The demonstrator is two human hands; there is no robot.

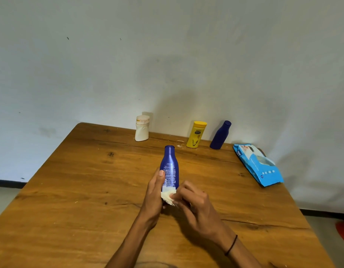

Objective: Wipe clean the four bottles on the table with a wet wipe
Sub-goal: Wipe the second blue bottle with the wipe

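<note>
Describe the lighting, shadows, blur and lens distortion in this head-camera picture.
Head view: soft light; a broad shadow falls on the wall behind the yellow bottle. The right hand with the wet wipe is slightly motion-blurred. Wide-angle distortion tilts the far blue bottle and bends the table edges.

Wipes pack (258, 164) reads "mee"; bottle labels' print too small to read.

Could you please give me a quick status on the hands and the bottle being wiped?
Left hand grips blue bottle. Right hand pinches wet wipe against its lower end. Three other bottles stand by the wall. Nothing in the way.
</note>
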